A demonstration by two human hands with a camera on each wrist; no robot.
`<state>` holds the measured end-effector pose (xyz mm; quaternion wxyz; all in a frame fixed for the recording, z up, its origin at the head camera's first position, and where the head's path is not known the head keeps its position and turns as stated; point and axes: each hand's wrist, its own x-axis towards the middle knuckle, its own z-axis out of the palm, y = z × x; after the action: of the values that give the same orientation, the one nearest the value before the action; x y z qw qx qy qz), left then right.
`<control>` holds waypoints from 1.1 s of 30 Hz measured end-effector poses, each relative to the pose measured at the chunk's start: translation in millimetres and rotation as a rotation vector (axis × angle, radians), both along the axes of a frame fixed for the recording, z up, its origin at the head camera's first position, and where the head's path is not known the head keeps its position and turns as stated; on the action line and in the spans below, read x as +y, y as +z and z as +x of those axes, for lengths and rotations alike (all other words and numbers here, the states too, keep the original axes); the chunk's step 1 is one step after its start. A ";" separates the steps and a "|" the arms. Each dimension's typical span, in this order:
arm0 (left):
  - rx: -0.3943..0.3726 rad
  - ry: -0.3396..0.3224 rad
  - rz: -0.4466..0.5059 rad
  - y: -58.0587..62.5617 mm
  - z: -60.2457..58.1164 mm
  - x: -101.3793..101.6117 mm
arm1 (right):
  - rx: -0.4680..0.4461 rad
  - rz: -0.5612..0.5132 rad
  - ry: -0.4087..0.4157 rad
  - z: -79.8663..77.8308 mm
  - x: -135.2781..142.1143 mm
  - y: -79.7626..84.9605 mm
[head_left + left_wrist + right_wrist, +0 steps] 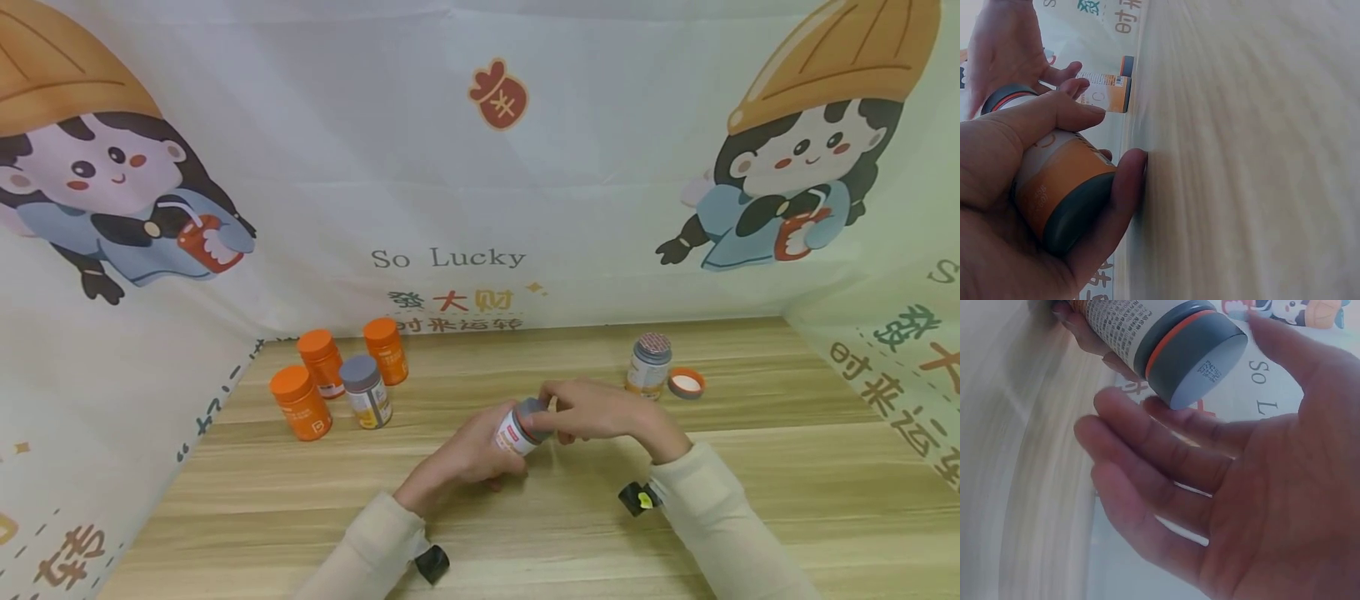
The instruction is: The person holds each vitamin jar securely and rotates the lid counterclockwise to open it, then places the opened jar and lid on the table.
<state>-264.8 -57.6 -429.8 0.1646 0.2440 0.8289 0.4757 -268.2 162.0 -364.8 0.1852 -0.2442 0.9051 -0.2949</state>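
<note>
My left hand (480, 446) grips a white-and-orange supplement bottle (1066, 178), tilted with its capped end toward the right hand. Its thumb lies across the label and its fingers wrap below, near the dark base. The grey bottle cap (1194, 359) sits on the bottle's neck, with an orange ring at its lower edge. On either side of that cap are the thumb and index finger of my right hand (592, 410); the other fingers are loosely bent, apart from the bottle.
Several orange-capped bottles (302, 408) stand at the left back with a grey-capped bottle (367, 396). At the right back stands an uncapped bottle (647, 371), seal showing, beside an upturned cap (686, 383). A printed cloth (600, 183) hangs behind the wooden table (525, 533).
</note>
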 end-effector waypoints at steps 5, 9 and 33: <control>0.010 -0.001 0.006 -0.4 -1.0 0.2 | 0.016 0.021 -0.013 0.4 -0.5 0.2; 0.015 -0.010 0.006 -0.4 -1.2 -0.1 | 0.024 0.028 0.000 0.1 -0.9 -0.8; 0.002 -0.016 -0.018 -1.1 -2.2 -0.8 | 0.019 0.011 0.008 -0.6 1.8 -0.8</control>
<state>-267.1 -58.4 -430.9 0.1698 0.2496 0.8314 0.4665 -268.8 163.8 -365.6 0.1790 -0.2498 0.9074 -0.2868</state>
